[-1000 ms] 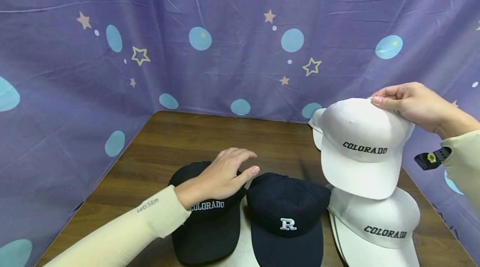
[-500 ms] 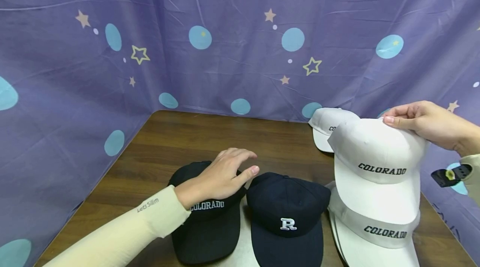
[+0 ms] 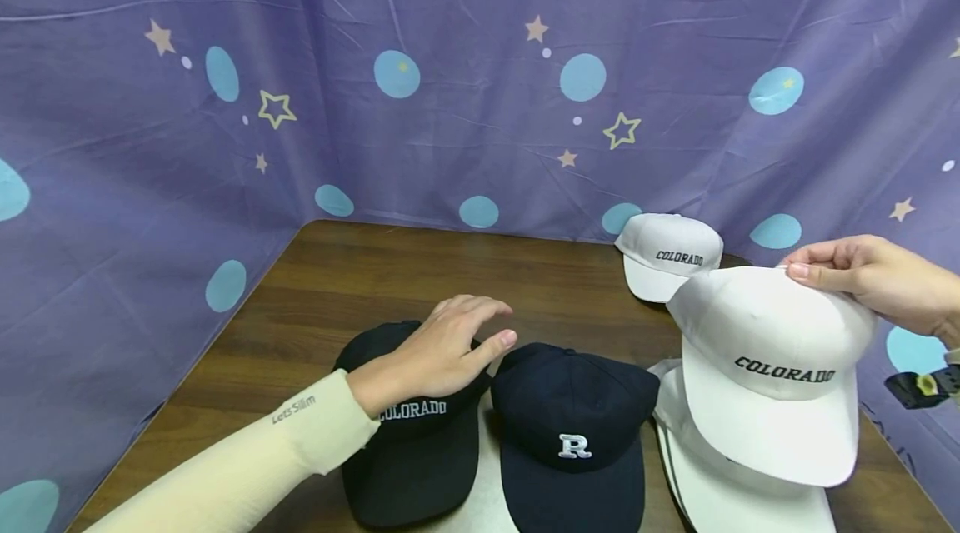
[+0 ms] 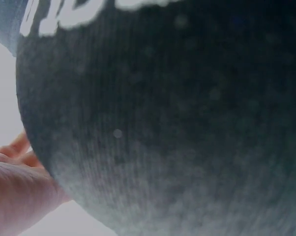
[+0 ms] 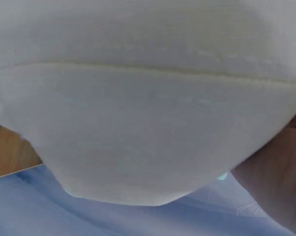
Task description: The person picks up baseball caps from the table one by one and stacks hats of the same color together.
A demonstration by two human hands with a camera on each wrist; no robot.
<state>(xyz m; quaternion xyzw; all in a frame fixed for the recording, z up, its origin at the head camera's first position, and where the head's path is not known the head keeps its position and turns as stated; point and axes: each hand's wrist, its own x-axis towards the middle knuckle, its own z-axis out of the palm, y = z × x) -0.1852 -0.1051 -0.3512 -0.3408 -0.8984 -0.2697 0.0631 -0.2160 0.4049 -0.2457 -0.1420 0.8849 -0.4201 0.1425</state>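
In the head view my right hand (image 3: 873, 279) pinches the top of a white baseball cap (image 3: 772, 425) lettered COLORADO. The held cap overlaps a stack of white caps (image 3: 757, 504) at the front right. My left hand (image 3: 442, 350), fingers loosely bent and thumb apart, lies over the crown of a black COLORADO cap (image 3: 412, 470). Beside it sits a navy cap (image 3: 577, 391) with a white R. The black cap's dark cloth (image 4: 162, 123) fills most of the left wrist view; the held cap's white cloth (image 5: 123, 137) covers much of the right wrist view.
Another white COLORADO cap (image 3: 663, 254) rests near the back right edge of the wooden table (image 3: 420, 266). A purple curtain (image 3: 480, 125) with stars and dots hangs behind and along both sides. A pale surface (image 3: 487, 487) shows between the black and navy caps.
My right hand has lowered the white cap and shifted it right, over the front stack. The white cap at the back is now uncovered. My left hand stays in place.
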